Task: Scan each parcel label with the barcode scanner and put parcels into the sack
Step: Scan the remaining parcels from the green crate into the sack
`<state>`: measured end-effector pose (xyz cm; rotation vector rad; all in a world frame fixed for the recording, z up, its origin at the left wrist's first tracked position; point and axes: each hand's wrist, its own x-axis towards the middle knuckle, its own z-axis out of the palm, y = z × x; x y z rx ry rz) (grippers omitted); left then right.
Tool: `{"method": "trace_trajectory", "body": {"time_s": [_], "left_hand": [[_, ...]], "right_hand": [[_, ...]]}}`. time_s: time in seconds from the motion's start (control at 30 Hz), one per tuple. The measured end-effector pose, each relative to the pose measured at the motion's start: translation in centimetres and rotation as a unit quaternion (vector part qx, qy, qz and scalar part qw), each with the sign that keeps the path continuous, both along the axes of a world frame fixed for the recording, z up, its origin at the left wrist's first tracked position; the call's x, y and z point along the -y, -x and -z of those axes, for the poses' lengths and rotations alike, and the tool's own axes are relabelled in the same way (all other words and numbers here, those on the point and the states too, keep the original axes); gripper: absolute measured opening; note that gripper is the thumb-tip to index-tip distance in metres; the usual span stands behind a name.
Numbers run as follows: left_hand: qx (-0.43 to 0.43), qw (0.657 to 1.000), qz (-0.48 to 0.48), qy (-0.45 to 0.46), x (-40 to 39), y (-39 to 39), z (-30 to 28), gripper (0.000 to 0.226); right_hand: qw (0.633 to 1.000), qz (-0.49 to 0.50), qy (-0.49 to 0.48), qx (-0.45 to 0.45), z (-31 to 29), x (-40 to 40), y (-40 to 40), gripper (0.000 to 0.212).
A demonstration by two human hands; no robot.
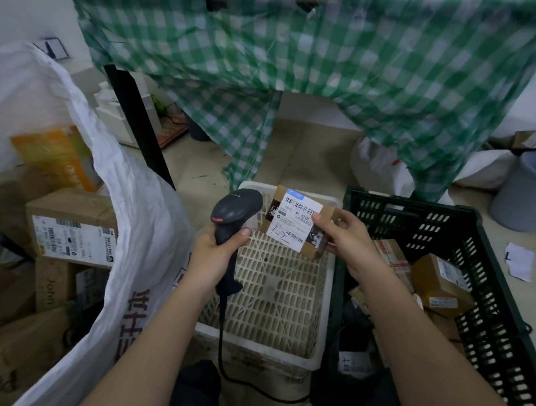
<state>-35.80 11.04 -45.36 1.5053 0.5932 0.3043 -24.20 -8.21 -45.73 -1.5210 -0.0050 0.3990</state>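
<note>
- While our left hand (pixel 214 254) gripped the scanner (pixel 234 216) by its handle, fingers curled round it and thumb along the side, the scanner's head sat just above those fingers, tilted toward the parcel (pixel 303 221).
- Our right hand (pixel 346 233) pinched the parcel at its right edge, thumb on the label (pixel 294 218) side and the other fingers wrapped behind the box.
- We held the parcel tilted, label facing us, just left of our right fingertips and just right of the scanner's head; the two did not touch.
- Both hands hovered over a white crate (pixel 276 297), which lay below our fingers.
- We saw the scanner's cable (pixel 223 348) hanging down from under our left palm past the crate's near rim.
- A white sack (pixel 128 219) stood open well to the left of our left fingers, with boxes (pixel 72 229) piled inside it.
- A dark green crate (pixel 454 253) stood to the right of our right wrist, holding more parcels (pixel 440 282).
- Beyond our fingertips hung a green checked cloth (pixel 313 57) over a table.
- Far right of our right hand stood a grey bin (pixel 526 194), with a paper scrap (pixel 519 261) on the floor near it.
</note>
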Motion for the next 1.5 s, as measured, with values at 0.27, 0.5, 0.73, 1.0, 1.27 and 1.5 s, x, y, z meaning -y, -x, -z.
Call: {"method": "trace_trajectory", "body": {"time_s": [0.27, 0.5, 0.73, 1.0, 1.27, 1.5], "left_hand": [[-0.026, 0.991, 0.095, -0.093, 0.0, 0.2, 0.5, 0.018], [-0.048, 0.980, 0.145, -0.131, 0.4, 0.4, 0.3, 0.020], [-0.043, 0.980, 0.152, -0.123, 0.6, 0.4, 0.2, 0.024], [-0.045, 0.974, 0.170, -0.142, 0.7, 0.4, 0.4, 0.035], [-0.044, 0.973, 0.169, -0.149, 0.7, 0.3, 0.6, 0.035], [0.000, 0.981, 0.135, -0.140, 1.4, 0.6, 0.1, 0.032]], "right_hand": [[1.000, -0.003, 0.019, -0.001, 2.0, 0.0, -1.0, 0.024], [1.000, -0.019, -0.006, 0.002, 1.9, -0.1, -0.9, 0.016], [1.000, -0.016, -0.022, 0.000, 2.1, 0.2, -1.2, 0.018], [0.999, -0.019, -0.035, -0.008, 2.2, 0.4, -1.2, 0.036], [0.999, -0.024, -0.033, -0.005, 2.4, 0.4, -1.5, 0.021], [0.999, -0.014, -0.049, 0.004, 2.3, 0.3, -0.9, 0.036]]}}
